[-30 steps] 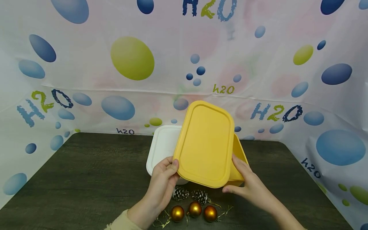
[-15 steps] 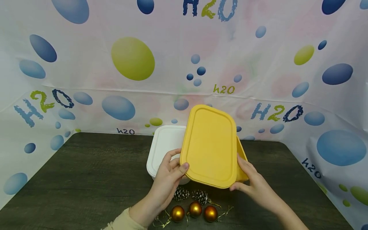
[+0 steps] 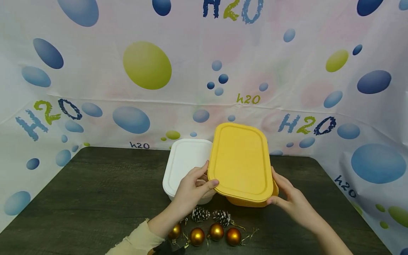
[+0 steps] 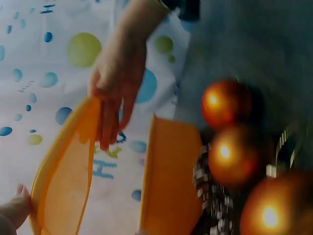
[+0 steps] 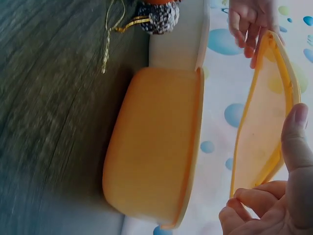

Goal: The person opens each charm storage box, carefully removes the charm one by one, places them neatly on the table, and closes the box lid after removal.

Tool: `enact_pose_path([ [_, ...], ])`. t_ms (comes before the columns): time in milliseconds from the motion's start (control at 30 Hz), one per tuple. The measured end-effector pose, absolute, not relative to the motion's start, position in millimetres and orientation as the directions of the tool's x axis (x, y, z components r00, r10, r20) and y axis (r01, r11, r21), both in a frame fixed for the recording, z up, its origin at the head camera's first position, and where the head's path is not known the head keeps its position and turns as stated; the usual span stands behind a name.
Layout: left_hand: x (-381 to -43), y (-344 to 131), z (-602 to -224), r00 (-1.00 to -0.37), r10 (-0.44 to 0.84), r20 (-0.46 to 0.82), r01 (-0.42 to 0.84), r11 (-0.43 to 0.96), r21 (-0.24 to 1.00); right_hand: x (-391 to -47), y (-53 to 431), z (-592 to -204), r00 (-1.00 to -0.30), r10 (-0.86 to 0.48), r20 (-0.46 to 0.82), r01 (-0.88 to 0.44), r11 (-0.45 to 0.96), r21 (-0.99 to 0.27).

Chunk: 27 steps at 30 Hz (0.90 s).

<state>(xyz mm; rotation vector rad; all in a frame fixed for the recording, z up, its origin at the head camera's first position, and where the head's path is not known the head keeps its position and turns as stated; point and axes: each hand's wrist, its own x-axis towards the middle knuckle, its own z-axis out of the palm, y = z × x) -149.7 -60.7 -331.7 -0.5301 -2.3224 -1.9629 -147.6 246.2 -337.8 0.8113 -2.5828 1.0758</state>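
A yellow lid (image 3: 240, 159) hangs tilted over the yellow plastic container (image 3: 247, 204), covering most of it in the head view. My left hand (image 3: 192, 187) pinches the lid's near left corner, thumb on top; its other fingers are partly hidden. At the near right corner my right hand (image 3: 294, 200) holds the lid's edge between thumb and fingers. In the right wrist view, a gap separates the lid (image 5: 261, 127) from the container's rim, and the container (image 5: 151, 142) stands on the table. How far the lid is from the rim on the far side is hidden.
A white container with a white lid (image 3: 188, 161) stands left of the yellow one. Nearer me lie pine cones (image 3: 199, 214) and several orange-gold Christmas balls (image 3: 216, 232) with gold strings on the dark table (image 3: 95, 191). A patterned sheet (image 3: 191, 71) hangs behind.
Both hands have moved the yellow lid right and downward, and it tilts less steeply. More of the white lid shows now. The left arm's shift uncovers another ball at the left.
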Motion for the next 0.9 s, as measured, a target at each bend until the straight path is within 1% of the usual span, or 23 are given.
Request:
enact_pose_path([
  [67,-152.5,-60.6,-330.4,-0.936,0.224,0.271,0.324,0.253,0.912,-149.0,249.5,-338.3,-0.83,-0.4,0.39,-0.558,0.583,-0.591],
  [167,-155.9,-60.5,-328.9,-0.926,0.251,0.282,0.364,0.391,0.846,-151.2,254.2,-339.9,-0.834,-0.403,0.377,-0.552,0.583,-0.596],
  [333,-161.7,-59.4,-327.2,-0.904,0.322,0.28,0.418,0.532,0.736,-155.0,262.4,-341.4,-0.847,-0.393,0.358,-0.531,0.603,-0.596],
  [500,-168.6,-57.3,-329.3,-0.892,0.387,0.234,0.436,0.597,0.674,-158.9,270.0,-341.9,-0.871,-0.377,0.315,-0.491,0.638,-0.594],
  [667,-173.0,-54.8,-332.2,-0.872,0.459,0.167,0.448,0.614,0.65,-161.5,276.3,-342.3,-0.894,-0.369,0.255,-0.444,0.647,-0.62],
  [767,-175.0,-53.5,-332.4,-0.855,0.497,0.15,0.473,0.628,0.618,-162.3,279.5,-343.3,-0.906,-0.361,0.221,-0.414,0.647,-0.64],
  [900,-179.5,-51.6,-332.4,-0.84,0.525,0.133,0.499,0.656,0.566,-163.3,281.7,-346.1,-0.906,-0.365,0.214,-0.409,0.629,-0.661],
])
